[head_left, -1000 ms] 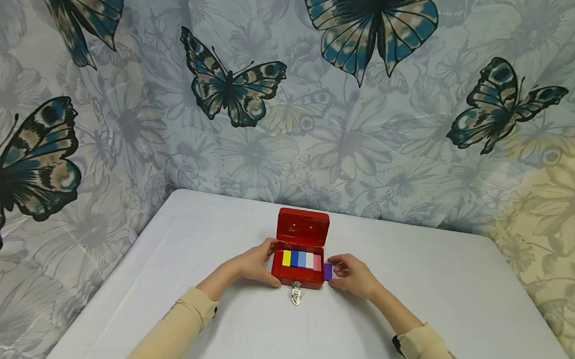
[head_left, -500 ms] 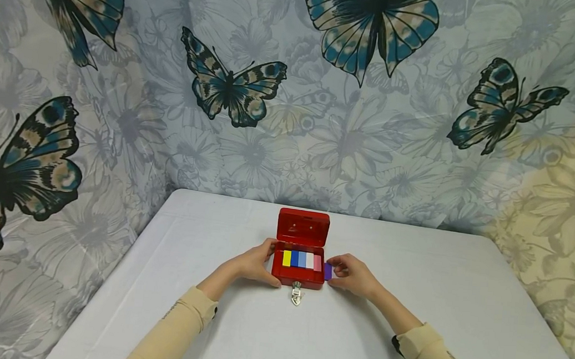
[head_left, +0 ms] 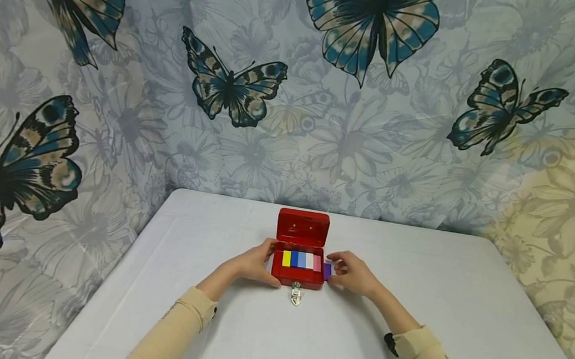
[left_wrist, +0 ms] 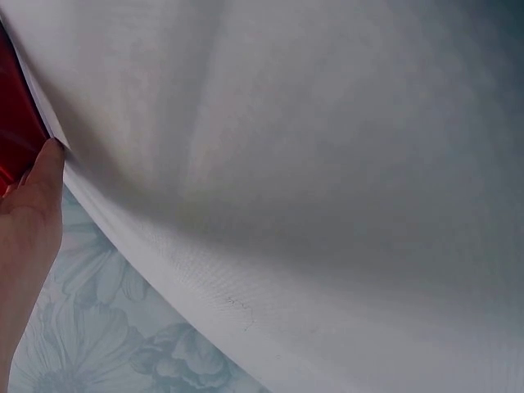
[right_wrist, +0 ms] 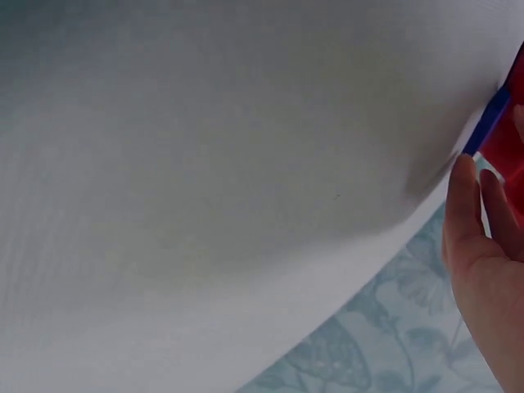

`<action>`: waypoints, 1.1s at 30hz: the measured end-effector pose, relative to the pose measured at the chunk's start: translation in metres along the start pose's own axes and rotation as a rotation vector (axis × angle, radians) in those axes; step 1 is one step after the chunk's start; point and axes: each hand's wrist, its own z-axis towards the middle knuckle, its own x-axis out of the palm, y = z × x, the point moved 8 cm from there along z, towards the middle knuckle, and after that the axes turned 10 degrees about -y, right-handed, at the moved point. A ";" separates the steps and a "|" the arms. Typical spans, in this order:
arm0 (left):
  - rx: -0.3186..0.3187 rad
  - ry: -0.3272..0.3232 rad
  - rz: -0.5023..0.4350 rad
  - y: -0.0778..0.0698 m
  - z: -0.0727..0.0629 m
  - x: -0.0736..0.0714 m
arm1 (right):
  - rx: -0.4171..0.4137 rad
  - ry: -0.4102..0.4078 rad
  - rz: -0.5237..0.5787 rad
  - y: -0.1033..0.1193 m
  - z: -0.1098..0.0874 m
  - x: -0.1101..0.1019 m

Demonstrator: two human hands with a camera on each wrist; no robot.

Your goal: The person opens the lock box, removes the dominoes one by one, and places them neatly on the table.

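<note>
A red metal cash box (head_left: 283, 275) stands with its lid (head_left: 303, 228) raised at the back. Inside lies a row of yellow, blue, light blue, white and pink blocks (head_left: 302, 259). My left hand (head_left: 251, 263) grips the box's left side, thumb at the front corner and fingers toward the back. Against the right wall is a flat purple block (head_left: 328, 271), partly hidden by my right hand (head_left: 356, 276), whose thumb and fingers hold it by its ends. The right wrist view shows this block (right_wrist: 489, 121) as a narrow strip with fingertips at its near end.
A silver clasp with a small padlock (head_left: 296, 294) hangs at the box's front. The box stands on a white-covered table (head_left: 411, 271), whose back edge meets a butterfly-printed cloth (head_left: 318, 165).
My right hand has shifted slightly left, closer to the box, with its sleeve moving the same way. Slightly less of the purple block shows. The left hand and the box have stayed put.
</note>
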 end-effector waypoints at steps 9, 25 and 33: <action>-0.007 -0.002 -0.004 0.000 0.000 -0.001 | -0.040 -0.098 0.059 0.011 -0.001 -0.005; -0.008 0.001 -0.012 0.001 -0.001 -0.001 | 0.051 -0.180 0.129 0.031 0.005 0.005; 0.011 0.005 -0.044 -0.001 -0.002 -0.002 | -0.019 -0.132 0.102 0.049 0.014 0.017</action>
